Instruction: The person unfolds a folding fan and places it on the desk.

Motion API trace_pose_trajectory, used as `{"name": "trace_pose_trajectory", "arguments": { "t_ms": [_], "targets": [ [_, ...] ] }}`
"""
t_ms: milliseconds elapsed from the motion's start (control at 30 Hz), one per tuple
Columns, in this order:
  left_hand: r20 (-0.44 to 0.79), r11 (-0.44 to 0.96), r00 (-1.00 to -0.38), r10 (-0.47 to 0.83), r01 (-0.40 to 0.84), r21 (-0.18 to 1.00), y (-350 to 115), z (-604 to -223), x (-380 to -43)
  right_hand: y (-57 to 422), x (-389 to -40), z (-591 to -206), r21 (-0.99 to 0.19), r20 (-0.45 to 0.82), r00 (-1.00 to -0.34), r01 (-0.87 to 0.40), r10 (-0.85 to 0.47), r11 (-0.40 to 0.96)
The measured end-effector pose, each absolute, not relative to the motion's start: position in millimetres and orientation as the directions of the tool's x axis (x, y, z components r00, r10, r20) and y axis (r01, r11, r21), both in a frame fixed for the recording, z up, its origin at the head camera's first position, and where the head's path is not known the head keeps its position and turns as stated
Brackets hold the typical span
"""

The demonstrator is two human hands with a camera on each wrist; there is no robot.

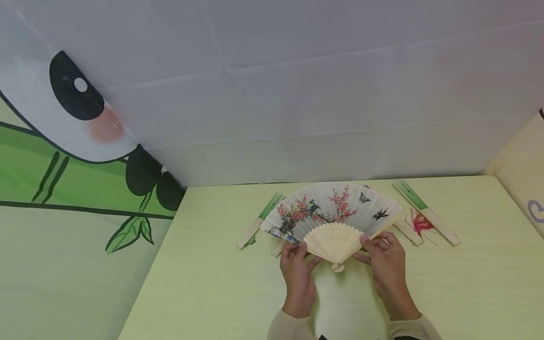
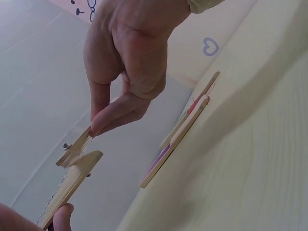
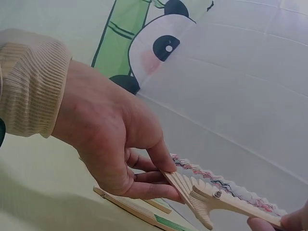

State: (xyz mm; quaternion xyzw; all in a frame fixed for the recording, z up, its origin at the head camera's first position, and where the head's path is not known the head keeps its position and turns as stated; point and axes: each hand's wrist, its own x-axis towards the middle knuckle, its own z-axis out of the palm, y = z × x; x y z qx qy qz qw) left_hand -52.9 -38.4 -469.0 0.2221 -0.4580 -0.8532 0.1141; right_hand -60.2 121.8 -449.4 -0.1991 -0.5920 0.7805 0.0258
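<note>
A folding fan (image 1: 333, 208) is spread wide, its white leaf printed with red blossoms, birds and a butterfly. Pale pierced sticks meet at a rivet at the bottom. My left hand (image 1: 297, 278) pinches the left outer stick between thumb and fingers. On the other side, my right hand (image 1: 387, 269) pinches the right outer stick. In the left wrist view the right hand (image 2: 127, 57) grips the slim wooden edge, the fan seen nearly edge-on. The right wrist view has the left hand (image 3: 106, 134) at the far stick, with right fingertips (image 3: 296, 222) at the lower corner.
Folded fans lie on the pale table (image 1: 204, 283): a green-ended one (image 1: 261, 222) at left, a partly covered one (image 1: 278, 248) beside it. At right are another green-ended fan (image 1: 427, 213), a partly covered fan (image 1: 409, 232) and a red tassel (image 1: 420, 224). A white cloth wall (image 1: 297, 113) stands behind.
</note>
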Motion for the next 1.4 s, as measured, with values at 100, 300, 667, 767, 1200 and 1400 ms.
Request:
{"name": "trace_pose_trajectory", "arguments": {
  "t_ms": [100,300,667,767,1200,1400],
  "targets": [
    [-0.289,-0.571,-0.872,-0.396,-0.013,0.821,-38.4,-467.5,-49.9,122.6,-57.9,-450.1,-0.927,-0.287,-0.918,0.195,0.272,-0.32],
    [-0.312,-0.593,-0.87,-0.381,-0.029,0.805,-38.2,-465.6,-42.9,125.3,-52.2,-450.3,-0.912,-0.317,-0.905,0.208,0.285,-0.353],
    [-0.364,-0.582,-0.874,-0.321,-0.121,0.804,-37.2,-477.0,-24.3,140.2,-30.3,-465.2,-0.884,-0.388,-0.884,0.278,0.26,-0.375],
    [-0.377,-0.582,-0.878,-0.296,-0.148,0.8,-36.1,-480.8,-19.1,145.0,-24.7,-468.3,-0.88,-0.399,-0.882,0.292,0.249,-0.373],
    [-0.467,-0.538,-0.845,-0.26,-0.275,0.797,-38.2,-491.7,5.1,163.3,-0.3,-487.2,-0.827,-0.508,-0.847,0.432,0.152,-0.359],
    [-0.469,-0.505,-0.84,-0.273,-0.289,0.813,-38.4,-494.5,13.2,169.9,5.1,-496.5,-0.806,-0.542,-0.823,0.453,0.169,-0.38]
  ]
}}
